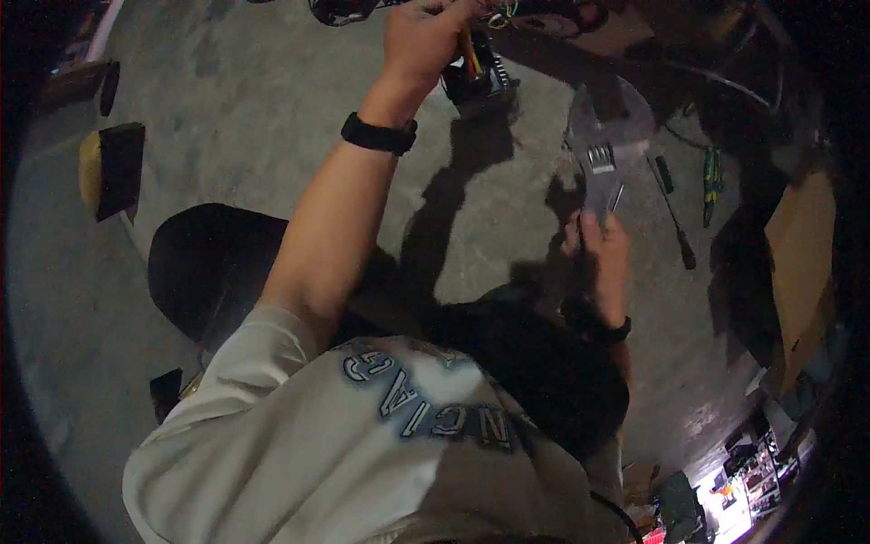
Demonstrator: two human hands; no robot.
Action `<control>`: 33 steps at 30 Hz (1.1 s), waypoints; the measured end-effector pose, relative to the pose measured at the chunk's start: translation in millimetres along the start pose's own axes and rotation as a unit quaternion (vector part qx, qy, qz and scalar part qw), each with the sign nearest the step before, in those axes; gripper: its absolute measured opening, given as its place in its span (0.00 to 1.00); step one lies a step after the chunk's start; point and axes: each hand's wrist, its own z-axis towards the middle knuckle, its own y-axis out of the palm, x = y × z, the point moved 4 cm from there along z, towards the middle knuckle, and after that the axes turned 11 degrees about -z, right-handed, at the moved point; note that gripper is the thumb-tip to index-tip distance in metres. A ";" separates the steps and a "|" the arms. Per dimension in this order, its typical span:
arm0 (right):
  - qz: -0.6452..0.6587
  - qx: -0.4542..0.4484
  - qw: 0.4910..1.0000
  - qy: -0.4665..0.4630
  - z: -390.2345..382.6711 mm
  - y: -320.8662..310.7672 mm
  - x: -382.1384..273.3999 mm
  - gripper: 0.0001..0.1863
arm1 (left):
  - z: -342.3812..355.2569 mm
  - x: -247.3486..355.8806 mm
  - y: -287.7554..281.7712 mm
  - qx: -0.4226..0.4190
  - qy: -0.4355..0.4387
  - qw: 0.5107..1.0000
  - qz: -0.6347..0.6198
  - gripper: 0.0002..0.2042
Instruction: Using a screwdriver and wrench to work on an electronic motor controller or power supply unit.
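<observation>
At the top edge, my left hand (pixel 426 41) has its fingers bent together beside thin coloured wires (pixel 509 11); the fingertips are partly cut off, and what they grip is hidden. Just below it, yellow and red leads (pixel 473 59) run to a black part (pixel 476 86) with a ridged side. My right hand (pixel 600 254) is closed round the lower handle of a grey adjustable wrench (pixel 625 118). The wrench head points away from me, its ridged adjusting screw showing. Dim light blurs this hand somewhat.
Right of the wrench, a long thin screwdriver (pixel 678 222) and green-handled pliers (pixel 712 186) lie on the concrete floor (pixel 263 109). Flat cardboard (pixel 802 272) stands at far right. A yellow-and-black object (pixel 113 172) is at left. Dark machinery (pixel 625 36) fills the upper right.
</observation>
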 end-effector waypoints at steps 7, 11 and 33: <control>0.065 -0.009 0.998 0.005 -17.0 26.2 -35.4 0.16 | 6.1 -1.4 3.9 -0.037 0.025 0.999 0.021 0.13; -0.024 -0.108 0.994 -0.009 10.4 35.4 -47.6 0.16 | 15.0 5.5 3.6 -0.028 0.046 0.998 0.023 0.13; -0.305 -0.305 0.898 -0.086 112.8 20.9 -142.1 0.30 | 4.5 9.2 -1.0 0.004 0.081 0.997 0.013 0.13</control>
